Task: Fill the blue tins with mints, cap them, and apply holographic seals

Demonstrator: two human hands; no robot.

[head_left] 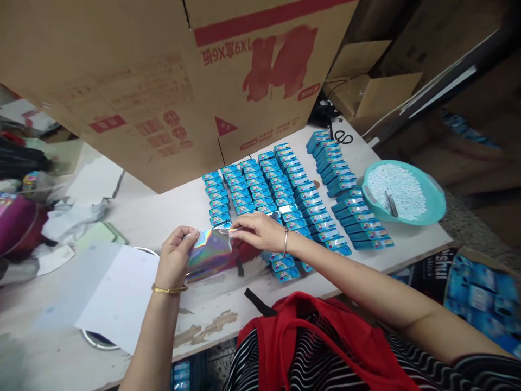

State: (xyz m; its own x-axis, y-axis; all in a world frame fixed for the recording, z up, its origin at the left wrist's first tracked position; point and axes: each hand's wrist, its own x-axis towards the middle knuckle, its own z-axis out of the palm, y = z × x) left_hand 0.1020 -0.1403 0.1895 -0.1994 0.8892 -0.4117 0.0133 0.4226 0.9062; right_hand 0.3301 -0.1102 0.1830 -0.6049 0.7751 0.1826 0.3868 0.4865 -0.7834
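Note:
Both my hands hold a shiny holographic foil pouch (209, 251) just above the white table (163, 217). My left hand (176, 255), with a gold bangle on the wrist, grips the pouch's left edge. My right hand (260, 231), with a thin bracelet, pinches its upper right corner. Just beyond and under my right hand lie several rows of small blue boxes (280, 201), laid flat side by side.
A big cardboard carton (163, 81) stands at the back of the table. A teal bowl (437, 209) of small white pieces with tweezers sits at the right, scissors (343, 137) behind it. A white sheet (118, 293) lies at the left over a metal dish. A red bag (309, 336) rests on my lap.

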